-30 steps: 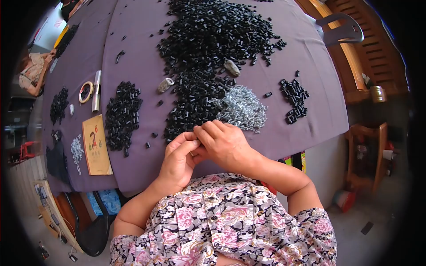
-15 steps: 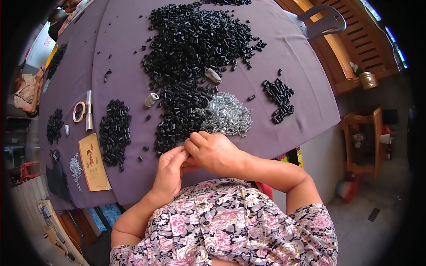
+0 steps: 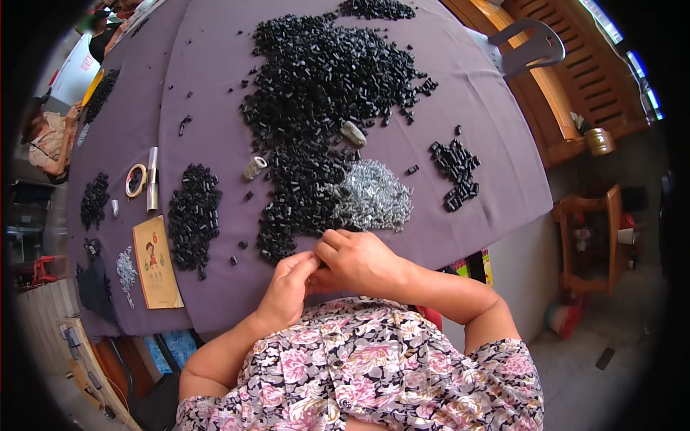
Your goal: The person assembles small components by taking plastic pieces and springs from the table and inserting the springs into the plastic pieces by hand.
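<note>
My left hand (image 3: 289, 287) and my right hand (image 3: 358, 263) meet at the table's near edge, fingers pinched together. Whatever is between the fingertips is too small and hidden to make out. Just beyond them spreads a large heap of small black cylindrical pieces (image 3: 323, 79). A pile of small silvery metal pieces, like springs or screws, (image 3: 374, 195) lies against its right side, close past my right hand. Two greyish finger-sized rolls rest by the heap: one (image 3: 353, 133) on its right edge, another, hollow at its end, (image 3: 254, 168) to its left.
Smaller black piles lie at left (image 3: 194, 219) and right (image 3: 456, 174). A yellowish booklet (image 3: 157, 266), a tape roll (image 3: 135, 180) and a shiny tube (image 3: 152, 179) sit on the purple cloth (image 3: 460, 79). Another person's arm (image 3: 65, 147) is at far left. A grey chair (image 3: 532, 47) stands at upper right.
The whole view has shifted, so the table's contents appear slightly lower and further right. My hands stay together, fingers still pinched.
</note>
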Demonstrator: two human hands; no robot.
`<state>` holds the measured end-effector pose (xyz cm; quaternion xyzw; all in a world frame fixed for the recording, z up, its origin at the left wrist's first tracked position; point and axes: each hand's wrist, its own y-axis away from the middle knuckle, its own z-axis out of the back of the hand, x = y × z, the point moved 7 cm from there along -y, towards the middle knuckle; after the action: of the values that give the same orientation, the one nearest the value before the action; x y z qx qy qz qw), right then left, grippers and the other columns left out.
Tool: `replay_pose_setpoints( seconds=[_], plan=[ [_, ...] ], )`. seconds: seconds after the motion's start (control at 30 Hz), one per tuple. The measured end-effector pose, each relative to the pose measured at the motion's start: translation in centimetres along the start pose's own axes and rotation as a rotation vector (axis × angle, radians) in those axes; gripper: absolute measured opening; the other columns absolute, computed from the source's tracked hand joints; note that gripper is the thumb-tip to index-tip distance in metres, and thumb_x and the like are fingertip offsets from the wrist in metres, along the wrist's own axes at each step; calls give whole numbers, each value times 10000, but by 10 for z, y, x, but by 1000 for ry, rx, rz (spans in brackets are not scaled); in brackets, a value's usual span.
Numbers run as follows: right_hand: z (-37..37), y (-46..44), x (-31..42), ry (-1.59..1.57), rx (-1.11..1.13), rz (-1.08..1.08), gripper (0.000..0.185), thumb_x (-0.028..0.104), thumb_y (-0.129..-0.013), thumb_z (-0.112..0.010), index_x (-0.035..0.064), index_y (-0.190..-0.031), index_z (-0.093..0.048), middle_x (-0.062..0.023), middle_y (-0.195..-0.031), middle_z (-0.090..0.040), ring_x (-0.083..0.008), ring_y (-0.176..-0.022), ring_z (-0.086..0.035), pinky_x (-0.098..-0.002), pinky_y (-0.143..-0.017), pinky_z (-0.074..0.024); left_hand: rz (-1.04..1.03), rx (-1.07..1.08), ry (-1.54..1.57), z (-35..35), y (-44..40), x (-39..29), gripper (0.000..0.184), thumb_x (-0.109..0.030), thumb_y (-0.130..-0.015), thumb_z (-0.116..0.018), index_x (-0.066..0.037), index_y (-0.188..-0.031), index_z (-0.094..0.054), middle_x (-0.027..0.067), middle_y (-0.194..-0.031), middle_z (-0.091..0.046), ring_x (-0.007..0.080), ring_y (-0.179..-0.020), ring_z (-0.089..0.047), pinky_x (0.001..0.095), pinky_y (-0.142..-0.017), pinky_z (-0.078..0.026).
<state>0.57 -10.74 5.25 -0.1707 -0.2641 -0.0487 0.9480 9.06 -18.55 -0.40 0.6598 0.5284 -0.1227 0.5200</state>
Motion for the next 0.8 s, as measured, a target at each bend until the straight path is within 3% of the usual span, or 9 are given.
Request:
replay_pose_setpoints(
  seconds=[0.2,0.43,0.7,0.8],
  plan=[
    [-8,1,-9,-20,65,-65,260,218,-817,-711,14,-945,-612,-116,-855,-583,-292,-779,-656,-387,-667,-559,80,-34,-18,-1,-8,1,311,-188,-1057,-413,15,-1023,-646,123,-890,-717,215,-761,-722,345,-723,-611],
    [-4,6,-14,-33,69,-94,233,208,-803,-699,-3,-884,-638,-127,-855,-596,-301,-767,-663,-395,-664,-569,8,-11,-144,-8,-16,9,314,-204,-1063,-417,0,-1074,-656,102,-903,-716,175,-756,-703,305,-667,-587],
    [18,1,-15,-31,42,-159,240,206,-775,-746,24,-861,-616,-116,-830,-591,-311,-735,-661,-403,-637,-561,-76,97,-188,-24,-17,-11,302,-186,-1067,-413,10,-1116,-637,84,-955,-704,159,-825,-704,313,-739,-587],
    [13,-1,-13,-5,54,-152,242,198,-767,-761,34,-865,-611,-107,-821,-583,-300,-748,-662,-400,-634,-558,10,61,-80,-21,-19,-7,287,-180,-1043,-440,3,-1074,-659,86,-959,-706,165,-823,-703,317,-740,-583]
  ],
)
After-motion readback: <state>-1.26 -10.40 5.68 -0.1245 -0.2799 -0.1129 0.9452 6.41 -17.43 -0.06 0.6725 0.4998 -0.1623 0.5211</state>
